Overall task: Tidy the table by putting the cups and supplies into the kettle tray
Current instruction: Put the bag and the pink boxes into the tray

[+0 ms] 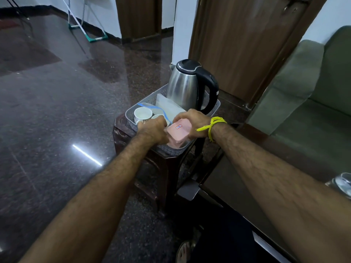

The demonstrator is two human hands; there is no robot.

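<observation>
A pink box (177, 132) is held between both hands at the near corner of the grey tray (214, 109), which is carried on a small dark stool (121, 135) rather than a tabletop. The left hand (152, 130) is closed against the box's left side, and the right hand (191, 123) is wrapped over its far and right sides; a yellow thread (212, 126) is tied at that wrist. Neither hand is plainly nearer: the box lies directly between them. The box is roughly square with rounded corners, so no clear long axis can be read; it is tilted a little, with its labelled lid faced up and toward the camera. Whether its base is already resting on the tray floor cannot be told, as the lower edge is hidden by the rim.

Just beyond the left hand, two white cups (142, 113) stand side by side at the tray's left edge. A clear bag (167, 107) lies mid-tray, and the kettle (188, 84) fills the far end. The coming move is judged to be a short lowering and release into the near corner, beside the cups.
</observation>
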